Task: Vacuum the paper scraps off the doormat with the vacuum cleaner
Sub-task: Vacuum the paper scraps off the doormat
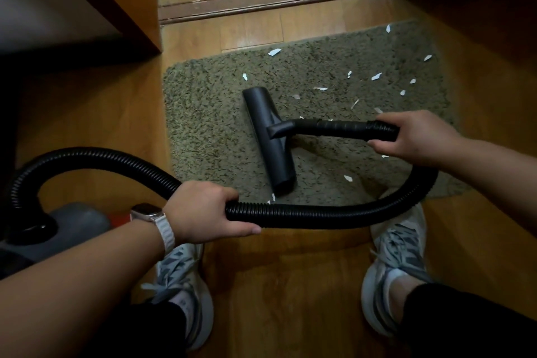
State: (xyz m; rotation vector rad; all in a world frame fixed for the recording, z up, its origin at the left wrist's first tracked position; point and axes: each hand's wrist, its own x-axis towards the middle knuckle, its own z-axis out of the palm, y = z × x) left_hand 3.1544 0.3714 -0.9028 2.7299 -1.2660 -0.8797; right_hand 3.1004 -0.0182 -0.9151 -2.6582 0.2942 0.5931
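The person is standing at the lower edge of the frame, both sneakers on the wood floor, just short of the green shag doormat at frame centre. The right hand is gripping the rigid wand end of the black vacuum hose, right of centre, probably to steer the floor nozzle, which is lying flat on the mat's middle. The left hand, lower left with a smartwatch on the wrist, is clenching the ribbed hose mid-run, likely keeping the slack loop off the mat and clear of the nozzle. One grey vacuum canister is sitting at far left. Paper scraps are lying mostly in the mat's upper right, a few near the nozzle and the lower edge: roughly fifteen on the mat (small ones are hard to count), plus one on the floor past the door threshold at top. The left part of the mat is looking clean, so the right part seems left to do.
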